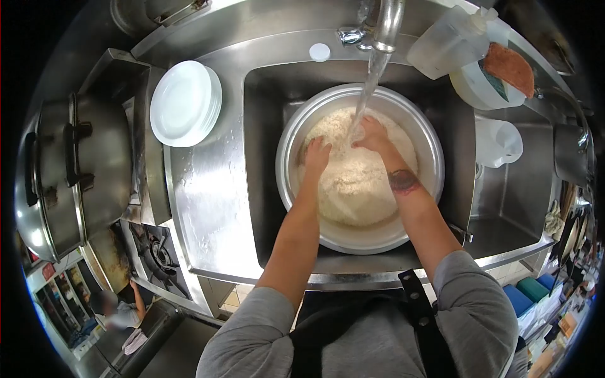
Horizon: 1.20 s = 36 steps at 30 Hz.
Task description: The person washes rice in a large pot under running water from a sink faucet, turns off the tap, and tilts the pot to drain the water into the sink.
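A large round metal bowl (433, 164) stands in the sink, holding pale, wet grains that look like rice (353, 183). Water runs from the faucet (389, 28) into the bowl between my hands. My left hand (317, 153) rests at the left part of the grains, its fingers apart and partly sunk in them. On the right, beside the stream, my right hand (372, 133) touches the grains with its fingers spread. Neither hand grips an object that shows.
White plates (183, 104) are stacked on the left counter. Plastic jugs (449, 43) and a tub with a brown sponge (509, 68) stand at the upper right. Big metal pots (104, 170) and a stove (161, 252) are left. Another person (123, 312) is at the lower left.
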Motion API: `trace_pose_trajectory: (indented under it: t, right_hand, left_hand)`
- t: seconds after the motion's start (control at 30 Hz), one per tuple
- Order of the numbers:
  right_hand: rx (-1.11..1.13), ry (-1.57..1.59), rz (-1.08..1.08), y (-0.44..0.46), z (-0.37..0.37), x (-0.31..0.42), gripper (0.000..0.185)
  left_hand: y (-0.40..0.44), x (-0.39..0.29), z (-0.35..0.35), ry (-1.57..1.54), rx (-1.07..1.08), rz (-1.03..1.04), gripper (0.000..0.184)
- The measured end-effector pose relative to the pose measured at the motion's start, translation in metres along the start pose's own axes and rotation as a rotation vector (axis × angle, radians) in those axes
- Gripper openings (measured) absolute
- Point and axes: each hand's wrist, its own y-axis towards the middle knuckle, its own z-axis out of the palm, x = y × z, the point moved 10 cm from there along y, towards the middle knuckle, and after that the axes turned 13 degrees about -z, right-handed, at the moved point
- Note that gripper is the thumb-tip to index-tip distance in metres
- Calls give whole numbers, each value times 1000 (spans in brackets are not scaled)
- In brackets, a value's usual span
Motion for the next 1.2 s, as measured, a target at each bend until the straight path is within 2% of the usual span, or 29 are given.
trace_pose_trajectory:
  t: [0.07, 0.13, 0.17, 0.23, 0.27, 0.37, 0.43, 0.53, 0.57, 0.63, 0.73, 0.77, 0.83, 0.93, 0.97, 1.03, 1.07, 1.13, 1.2]
  right_hand:
    - [-80, 16, -10, -13, 2, 6, 89]
    - [29, 192, 110, -20, 31, -4, 89]
    - [80, 276, 173, -25, 47, -10, 90]
    - [-18, 482, 287, -40, 75, -8, 83]
    - [-64, 586, 341, -49, 86, -9, 80]
    - [28, 1126, 208, -53, 83, 37, 68]
    - [120, 942, 242, -54, 58, 56, 62]
    - [198, 686, 244, -46, 50, 53, 56]
    - [211, 606, 237, -40, 50, 48, 55]
    - [132, 324, 131, -24, 38, 31, 60]
    - [-92, 48, -92, -31, -9, 24, 68]
    - [-183, -19, -180, -39, -29, 27, 71]
    - [-240, -41, -25, -60, -46, -13, 74]
    - [-235, -51, 129, -85, -36, -38, 79]
    - [-218, -49, 165, -92, -28, -42, 81]
    - [-215, 267, 297, -100, 0, -53, 80]
    - [-213, 424, 362, -102, 16, -54, 80]
    - [-153, 667, 307, -94, 49, -32, 83]
    - [-123, 877, 265, -84, 59, 3, 86]
  left_hand:
    - [-4, 34, 13, -348, 64, -156, 52]
    - [-20, 59, 45, -784, 156, -345, 54]
    - [-29, 60, 57, -938, 180, -396, 56]
    - [-53, 43, 67, -1251, 220, -501, 61]
    - [-59, 36, 64, -1233, 202, -526, 62]
    - [-62, 28, 48, -1089, 142, -560, 62]
    - [-54, 21, 41, -896, 109, -534, 57]
    - [-20, 12, 24, -602, -19, -247, 47]
    - [-19, 7, 18, -442, -49, -212, 44]
    - [-33, -30, -12, -118, -106, -137, 39]
    - [-32, -16, -30, 40, -250, -104, 49]
    - [-32, 7, -28, 39, -289, -210, 52]
    - [-41, 55, -23, 35, -368, -418, 58]
    - [-75, 88, 4, -81, -195, -794, 67]
    - [-86, 86, 16, -324, -136, -874, 66]
    - [-110, 68, 37, -817, -9, -1015, 64]
    - [-107, 57, 48, -912, 120, -982, 64]
    - [-98, 30, 68, -1101, 380, -897, 64]
    - [-66, 46, 90, -1152, 413, -872, 61]
